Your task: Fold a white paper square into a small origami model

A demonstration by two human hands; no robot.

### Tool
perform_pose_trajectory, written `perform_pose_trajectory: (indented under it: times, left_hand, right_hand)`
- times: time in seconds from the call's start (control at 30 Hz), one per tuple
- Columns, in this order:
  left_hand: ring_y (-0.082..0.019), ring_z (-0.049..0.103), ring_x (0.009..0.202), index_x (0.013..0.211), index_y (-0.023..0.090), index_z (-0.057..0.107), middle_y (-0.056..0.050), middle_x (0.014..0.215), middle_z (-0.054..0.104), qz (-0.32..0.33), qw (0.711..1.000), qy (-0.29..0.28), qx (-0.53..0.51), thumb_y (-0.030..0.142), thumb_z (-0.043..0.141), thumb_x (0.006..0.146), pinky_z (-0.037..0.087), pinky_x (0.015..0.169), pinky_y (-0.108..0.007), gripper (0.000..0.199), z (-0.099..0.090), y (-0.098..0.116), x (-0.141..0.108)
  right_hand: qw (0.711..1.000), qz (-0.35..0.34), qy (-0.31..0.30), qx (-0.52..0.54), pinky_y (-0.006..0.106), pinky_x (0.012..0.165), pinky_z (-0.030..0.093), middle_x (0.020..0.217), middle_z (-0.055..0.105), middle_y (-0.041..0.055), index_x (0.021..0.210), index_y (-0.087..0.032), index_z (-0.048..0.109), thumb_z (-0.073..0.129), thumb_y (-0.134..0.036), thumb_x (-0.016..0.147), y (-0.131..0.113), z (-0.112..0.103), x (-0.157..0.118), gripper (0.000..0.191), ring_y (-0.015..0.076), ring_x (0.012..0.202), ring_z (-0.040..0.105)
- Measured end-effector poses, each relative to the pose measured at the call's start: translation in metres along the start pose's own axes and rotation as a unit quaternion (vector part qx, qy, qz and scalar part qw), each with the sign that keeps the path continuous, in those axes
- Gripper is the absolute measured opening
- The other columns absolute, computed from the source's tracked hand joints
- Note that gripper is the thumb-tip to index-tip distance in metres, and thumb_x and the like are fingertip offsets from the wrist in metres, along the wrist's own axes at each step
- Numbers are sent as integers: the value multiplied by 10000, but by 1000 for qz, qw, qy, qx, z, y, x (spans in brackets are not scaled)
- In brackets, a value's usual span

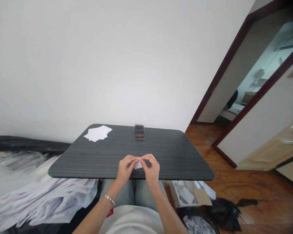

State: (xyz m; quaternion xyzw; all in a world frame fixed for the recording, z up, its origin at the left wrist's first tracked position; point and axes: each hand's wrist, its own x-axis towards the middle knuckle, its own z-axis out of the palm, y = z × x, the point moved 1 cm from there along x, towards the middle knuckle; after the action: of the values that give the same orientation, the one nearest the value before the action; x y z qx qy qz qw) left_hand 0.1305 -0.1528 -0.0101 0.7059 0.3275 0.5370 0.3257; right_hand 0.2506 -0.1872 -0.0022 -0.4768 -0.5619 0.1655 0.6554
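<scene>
A small white piece of paper (138,165) is pinched between my two hands near the front edge of the dark table (117,146). My left hand (124,168) holds its left side between thumb and fingers, and my right hand (151,167) grips the right side. The fingertips of both hands meet at the paper's top. Several white paper sheets (97,133) lie in a loose pile at the table's back left. A dark phone-like object (139,132), its face blurred, rests at the back middle.
Light cloth (51,198) is heaped left of the table. Right of my legs are an open box (180,198) with papers, a bag of paper scraps (197,224) and a black plastic bag (224,211) on the wooden floor. A white wall stands behind the table.
</scene>
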Motion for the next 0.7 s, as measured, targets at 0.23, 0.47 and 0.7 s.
perform_pose_trajectory:
  times: [0.23,0.47,0.7]
  left_hand:
    - [-185,570,732,777,204,681,-54,765,671,9,1000,-10,9,240,529,768,420,693,-280,157,0,1,-1]
    - [-161,549,671,753,172,665,-39,705,631,-28,1000,-2,-7,256,535,761,406,637,-247,155,2,-3,1]
    - [-135,521,611,676,143,627,-11,638,590,-123,986,4,-116,296,568,728,396,577,-216,172,3,-6,5]
  right_hand:
    - [1000,-12,-14,-5,292,687,428,713,572,26,721,-201,631,537,-196,755,-1,-2,1,100,171,720,543]
    - [998,58,-26,10,268,675,426,715,585,21,754,-180,587,559,-244,738,10,-1,0,72,163,699,545]
    - [990,116,-78,14,259,639,413,627,613,6,654,-172,611,544,-312,747,19,-3,-1,180,162,635,544]
